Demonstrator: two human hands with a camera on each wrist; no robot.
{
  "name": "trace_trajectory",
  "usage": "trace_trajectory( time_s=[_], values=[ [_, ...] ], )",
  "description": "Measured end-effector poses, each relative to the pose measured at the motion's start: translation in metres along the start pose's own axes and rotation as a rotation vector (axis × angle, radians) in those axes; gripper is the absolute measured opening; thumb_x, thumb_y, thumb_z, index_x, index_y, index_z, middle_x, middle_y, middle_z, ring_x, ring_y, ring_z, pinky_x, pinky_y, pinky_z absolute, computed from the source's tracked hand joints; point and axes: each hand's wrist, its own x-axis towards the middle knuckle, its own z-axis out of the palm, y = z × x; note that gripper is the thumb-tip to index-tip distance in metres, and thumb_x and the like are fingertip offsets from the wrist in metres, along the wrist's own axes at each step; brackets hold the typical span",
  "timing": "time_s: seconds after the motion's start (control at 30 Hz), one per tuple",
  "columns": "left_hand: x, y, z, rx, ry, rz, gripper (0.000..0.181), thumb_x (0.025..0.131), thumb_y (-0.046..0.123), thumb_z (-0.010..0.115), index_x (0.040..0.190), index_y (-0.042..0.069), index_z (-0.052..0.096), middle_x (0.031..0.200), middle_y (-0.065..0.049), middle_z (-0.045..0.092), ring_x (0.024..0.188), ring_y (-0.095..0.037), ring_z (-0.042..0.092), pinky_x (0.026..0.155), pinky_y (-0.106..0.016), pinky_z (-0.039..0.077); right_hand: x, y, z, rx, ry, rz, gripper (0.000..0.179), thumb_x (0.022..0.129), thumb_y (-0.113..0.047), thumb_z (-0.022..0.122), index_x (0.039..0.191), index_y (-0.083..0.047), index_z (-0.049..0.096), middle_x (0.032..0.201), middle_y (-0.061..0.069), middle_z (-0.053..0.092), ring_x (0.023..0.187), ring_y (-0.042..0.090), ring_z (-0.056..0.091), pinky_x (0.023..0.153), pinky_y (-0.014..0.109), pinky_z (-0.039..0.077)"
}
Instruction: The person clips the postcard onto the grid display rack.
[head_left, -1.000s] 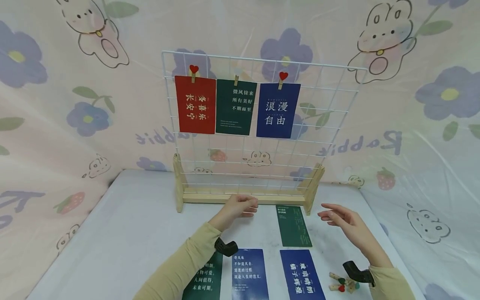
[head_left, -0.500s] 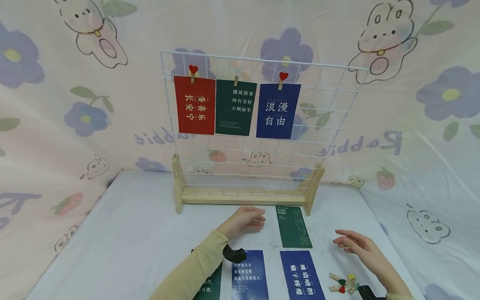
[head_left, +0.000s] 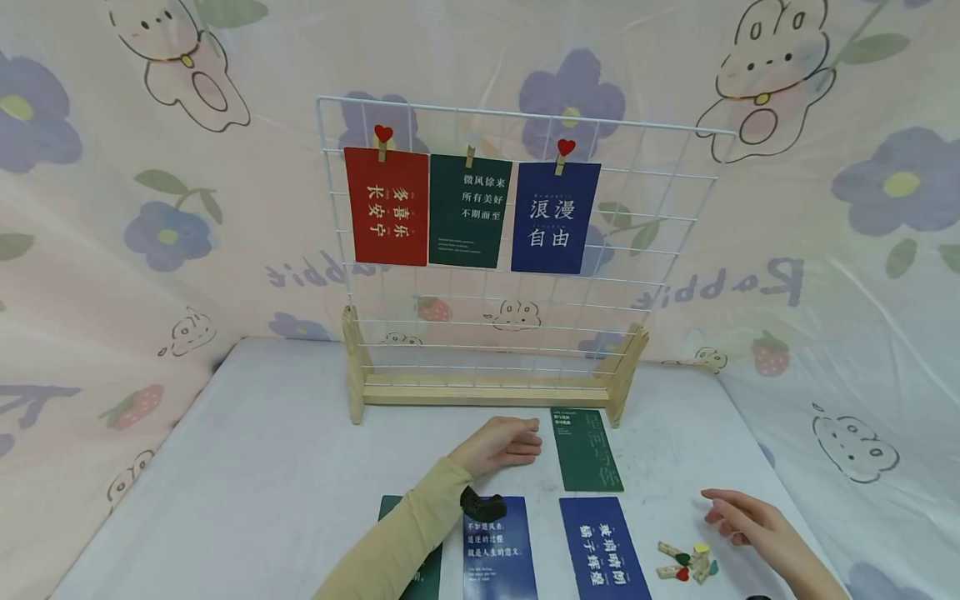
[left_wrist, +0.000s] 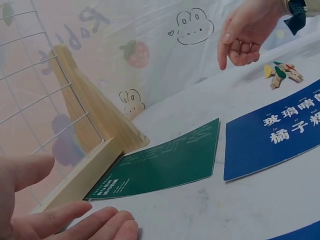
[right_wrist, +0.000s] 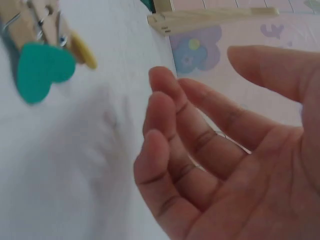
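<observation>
My left hand [head_left: 501, 445] hovers just left of a green card [head_left: 587, 450] that lies before the rack's right foot. Its fingers are relaxed and hold nothing, as the left wrist view confirms. To the right, my right hand [head_left: 756, 525] is above the table beside a small pile of wooden clothespins [head_left: 697, 562] with coloured hearts. In the right wrist view its fingers [right_wrist: 165, 155] are loosely bent around nothing, and a green heart clip [right_wrist: 45, 70] is near. A blue card [head_left: 604, 546] lies between the hands, towards the front.
A white wire grid rack [head_left: 480, 333] on a wooden base [head_left: 480, 392] stands at the back. Clipped to it are a red card [head_left: 386, 208], a green card [head_left: 468, 225] and a blue card [head_left: 555, 233]. Another blue card [head_left: 498, 567] and green card [head_left: 427, 579] lie partly under my left arm.
My left hand has moved right and slightly nearer, away from the rack base. My right hand has drawn back right and down, towards the clothespins. The cards and clothespins stay in place.
</observation>
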Motion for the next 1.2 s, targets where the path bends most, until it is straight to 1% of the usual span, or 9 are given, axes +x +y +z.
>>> trace_trajectory(
  time_s=[0.13,0.23,0.33,0.43,0.6,0.73,0.87,1.0,1.2],
  values=[
    [0.003,-0.001,0.004,-0.003,0.003,-0.006,0.049,0.097,0.022,0.057,0.132,-0.011,0.047,0.118,-0.027,0.058,0.108,-0.038,0.059,0.09,-0.041,0.051,-0.004,0.008,-0.003,0.034,-0.017,0.068,0.057,0.101,-0.037,0.047,0.131,0.011,0.047,0.097,0.008,0.065,0.078,0.019,0.057,0.067,0.031,0.052],
    [0.004,-0.002,0.006,-0.02,0.009,-0.008,0.049,0.097,0.022,0.058,0.132,-0.011,0.047,0.118,-0.027,0.058,0.108,-0.037,0.059,0.09,-0.041,0.051,-0.006,0.015,-0.007,0.077,-0.091,0.073,0.057,0.102,-0.037,0.044,0.13,0.012,0.047,0.098,0.007,0.064,0.081,0.022,0.059,0.069,0.033,0.053],
    [0.006,-0.004,0.009,-0.028,0.014,-0.009,0.049,0.097,0.022,0.057,0.133,-0.01,0.047,0.119,-0.027,0.058,0.109,-0.037,0.059,0.09,-0.041,0.051,-0.007,0.02,-0.01,0.122,-0.177,0.048,0.055,0.104,-0.035,0.04,0.128,0.014,0.046,0.097,0.006,0.063,0.081,0.024,0.061,0.069,0.035,0.054],
    [0.008,-0.004,0.013,-0.039,0.003,-0.01,0.051,0.098,0.023,0.056,0.135,-0.009,0.045,0.122,-0.027,0.056,0.111,-0.037,0.058,0.091,-0.04,0.051,-0.009,0.024,-0.009,0.148,-0.2,0.052,0.054,0.104,-0.035,0.04,0.125,0.014,0.049,0.093,0.005,0.063,0.079,0.024,0.061,0.069,0.035,0.054],
    [0.012,-0.003,0.02,-0.115,-0.047,-0.03,0.059,0.098,0.028,0.055,0.139,-0.011,0.037,0.131,-0.031,0.048,0.12,-0.04,0.05,0.096,-0.042,0.047,-0.012,0.029,-0.009,0.205,-0.229,0.072,0.051,0.103,-0.035,0.043,0.12,0.012,0.054,0.091,0.006,0.063,0.081,0.025,0.062,0.073,0.035,0.056],
    [0.016,-0.003,0.025,-0.179,-0.059,-0.043,0.064,0.097,0.029,0.057,0.14,-0.013,0.033,0.134,-0.033,0.043,0.124,-0.043,0.045,0.1,-0.044,0.044,-0.012,0.034,-0.009,0.267,-0.278,0.073,0.049,0.103,-0.035,0.042,0.119,0.01,0.056,0.094,0.006,0.064,0.085,0.026,0.063,0.076,0.036,0.056],
    [0.018,-0.003,0.03,-0.224,-0.061,-0.055,0.066,0.097,0.028,0.058,0.141,-0.013,0.031,0.136,-0.034,0.039,0.126,-0.044,0.041,0.102,-0.045,0.041,-0.013,0.036,-0.009,0.299,-0.296,0.083,0.049,0.104,-0.034,0.04,0.12,0.009,0.056,0.096,0.006,0.064,0.088,0.026,0.064,0.077,0.036,0.056],
    [0.019,-0.002,0.032,-0.256,-0.037,-0.062,0.067,0.096,0.028,0.059,0.141,-0.012,0.031,0.135,-0.033,0.04,0.127,-0.044,0.041,0.104,-0.046,0.038,-0.013,0.034,-0.009,0.306,-0.295,0.086,0.051,0.104,-0.034,0.039,0.122,0.011,0.054,0.098,0.006,0.064,0.09,0.027,0.065,0.079,0.036,0.056],
    [0.02,-0.002,0.036,-0.267,-0.022,-0.061,0.063,0.096,0.025,0.06,0.14,-0.012,0.034,0.132,-0.032,0.043,0.126,-0.044,0.042,0.105,-0.045,0.038,-0.013,0.035,-0.01,0.293,-0.291,0.09,0.053,0.105,-0.035,0.037,0.123,0.013,0.051,0.099,0.007,0.065,0.091,0.027,0.064,0.08,0.036,0.055]
  ],
)
